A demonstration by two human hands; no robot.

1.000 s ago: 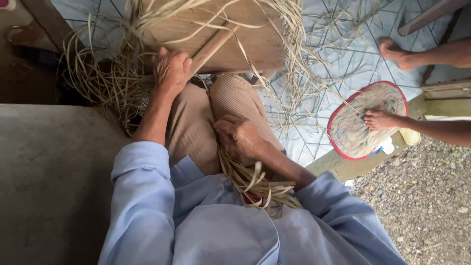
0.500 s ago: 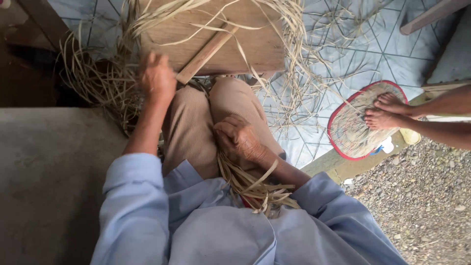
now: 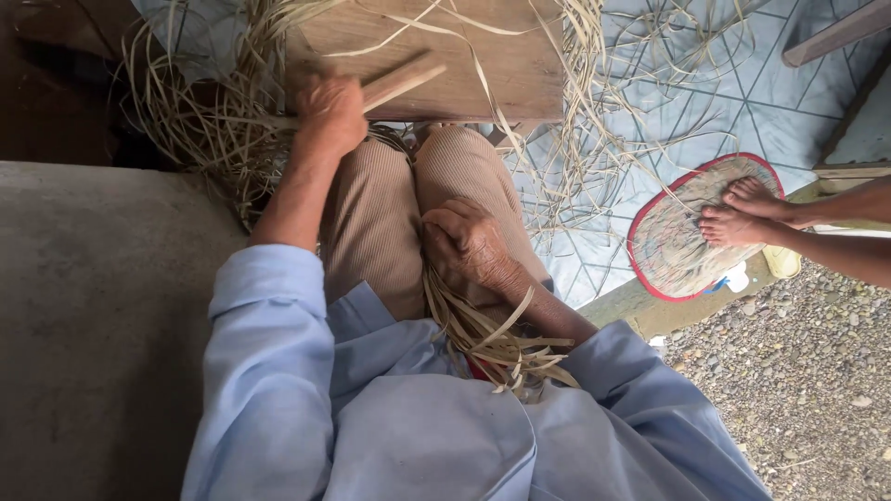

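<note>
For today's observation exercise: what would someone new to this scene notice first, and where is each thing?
The pale dried straw strips spilling around the wooden board at the top catch the eye first. The left hand reaches into them beside a wooden stick, while the right hand presses a bundle of strips on the lap. At right, another person's bare feet rest on a red-edged woven mat.

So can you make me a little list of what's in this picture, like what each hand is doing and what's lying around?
left hand: left hand reaches out to the pale straw strips, next to a wooden stick
right hand: right hand rests on the lap, closed on a bundle of strips
in front: wooden board with loose strips over it
floor: pale blue tiles
nearby: another person's bare feet on a round woven mat with a red edge
clothes: light blue shirt, tan trousers
</note>
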